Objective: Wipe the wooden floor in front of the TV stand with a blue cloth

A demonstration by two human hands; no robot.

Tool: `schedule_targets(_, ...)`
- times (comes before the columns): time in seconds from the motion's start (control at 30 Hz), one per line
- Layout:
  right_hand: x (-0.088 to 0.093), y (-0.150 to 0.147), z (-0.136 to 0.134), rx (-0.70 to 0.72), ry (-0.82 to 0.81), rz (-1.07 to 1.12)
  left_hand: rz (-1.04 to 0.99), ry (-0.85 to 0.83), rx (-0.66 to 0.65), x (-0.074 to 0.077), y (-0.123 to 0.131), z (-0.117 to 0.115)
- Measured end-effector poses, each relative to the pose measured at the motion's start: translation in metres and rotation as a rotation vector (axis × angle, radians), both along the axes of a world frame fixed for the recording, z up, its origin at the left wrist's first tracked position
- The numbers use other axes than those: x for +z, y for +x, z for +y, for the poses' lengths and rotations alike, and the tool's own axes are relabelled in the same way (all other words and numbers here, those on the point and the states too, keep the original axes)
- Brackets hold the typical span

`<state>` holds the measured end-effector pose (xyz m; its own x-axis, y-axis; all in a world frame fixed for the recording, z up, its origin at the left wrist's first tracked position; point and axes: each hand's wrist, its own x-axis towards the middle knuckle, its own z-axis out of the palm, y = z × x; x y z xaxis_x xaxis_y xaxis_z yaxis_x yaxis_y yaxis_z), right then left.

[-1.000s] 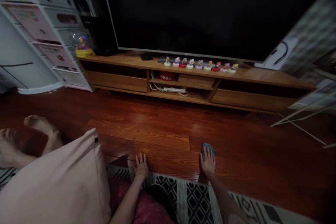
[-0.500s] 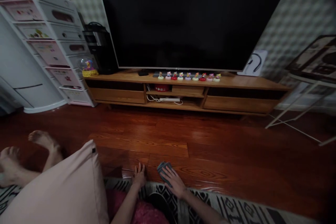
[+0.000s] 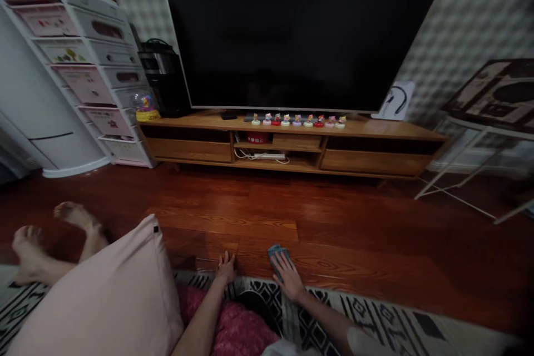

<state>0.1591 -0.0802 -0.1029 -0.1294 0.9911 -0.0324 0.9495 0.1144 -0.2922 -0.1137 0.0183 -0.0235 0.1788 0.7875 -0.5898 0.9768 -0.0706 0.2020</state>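
Note:
My right hand (image 3: pixel 288 280) lies flat with fingers stretched out, pressing a folded blue-grey cloth (image 3: pixel 275 251) onto the wooden floor (image 3: pixel 250 206). The cloth sticks out past the fingertips, and the palm hides part of it. To its left, my left hand (image 3: pixel 226 268) rests on the floor near the rug's edge with its fingers apart, holding nothing. Both forearms reach over the patterned rug (image 3: pixel 362 311).
A pale pink cushion (image 3: pixel 112 289) sits at the left, with a person's bare feet (image 3: pixel 31 245) beyond it. Ahead stands a wooden TV cabinet (image 3: pixel 192 150) bearing small figurines (image 3: pixel 296 120) and a large television (image 3: pixel 283 33). A white-legged stand (image 3: pixel 450 164) is at the right.
My right hand has slid the cloth to the right and slightly forward across the floor. My left hand stays in nearly the same place. The view has shifted slightly.

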Motion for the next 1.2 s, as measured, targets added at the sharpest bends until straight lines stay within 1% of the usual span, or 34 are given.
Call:
schedule_targets(0.07, -0.004, -0.003, -0.023, 0.086, -0.016, 0.034, 0.010, 0.000, 0.000, 0.003, 0.001, -0.002)
schedule_targets(0.1, -0.003, -0.001, -0.028, 0.106, -0.020, 0.047, 0.016, -0.001, -0.002, 0.004, 0.002, -0.003)
schedule_targets(0.17, 0.003, 0.003, -0.026, 0.095, -0.016, 0.058, 0.024, 0.000, -0.004, 0.005, 0.002, -0.004)
schedule_targets(0.2, 0.008, 0.004, -0.018, 0.066, -0.012, 0.052, 0.022, 0.002, -0.005, 0.004, 0.002, -0.005)
schedule_targets(0.27, 0.021, 0.002, 0.008, -0.042, -0.011, 0.022, 0.012, 0.008, -0.011, 0.002, 0.002, -0.005)
schedule_targets(0.33, 0.034, -0.005, 0.038, -0.170, -0.029, -0.023, 0.002, 0.014, -0.019, -0.001, 0.000, -0.004)
schedule_targets(0.4, 0.042, -0.016, 0.062, -0.259, -0.055, -0.058, -0.009, 0.018, -0.020, -0.003, 0.000, -0.004)
schedule_targets(0.47, 0.044, -0.023, 0.072, -0.270, -0.073, -0.070, -0.018, 0.018, -0.008, -0.003, -0.001, -0.003)
schedule_targets(0.5, 0.043, -0.024, 0.071, -0.244, -0.079, -0.066, -0.022, 0.017, -0.002, -0.003, -0.001, -0.003)
schedule_targets(0.57, 0.037, -0.022, 0.056, -0.139, -0.089, -0.044, -0.023, 0.007, -0.001, -0.002, 0.000, -0.003)
schedule_targets(0.63, 0.026, -0.015, 0.028, -0.014, -0.108, -0.019, -0.012, -0.003, -0.008, 0.000, 0.000, -0.002)
schedule_targets(0.7, 0.015, -0.006, -0.005, 0.069, -0.130, -0.002, -0.001, -0.009, -0.014, 0.001, 0.001, -0.003)
schedule_targets(0.77, 0.006, 0.001, -0.033, 0.098, -0.139, -0.002, 0.004, -0.009, -0.008, 0.001, 0.002, -0.003)
schedule_targets(0.8, 0.004, 0.003, -0.042, 0.101, -0.132, -0.006, 0.006, -0.010, -0.005, 0.002, 0.002, -0.004)
schedule_targets(0.87, 0.002, 0.005, -0.047, 0.096, -0.108, -0.022, 0.012, -0.010, 0.006, 0.002, 0.003, -0.006)
schedule_targets(0.93, 0.006, 0.001, -0.033, 0.069, -0.079, -0.037, 0.016, -0.008, 0.014, 0.003, 0.003, -0.007)
schedule_targets(1.03, 0.019, -0.013, 0.013, -0.011, -0.062, -0.041, 0.020, 0.001, 0.011, 0.003, 0.003, -0.008)
schedule_targets(1.13, 0.033, -0.030, 0.062, -0.094, -0.085, -0.031, 0.044, 0.005, -0.001, 0.003, 0.003, -0.008)
schedule_targets(1.2, 0.038, -0.039, 0.080, -0.121, -0.107, -0.022, 0.059, 0.010, -0.005, 0.003, 0.002, -0.008)
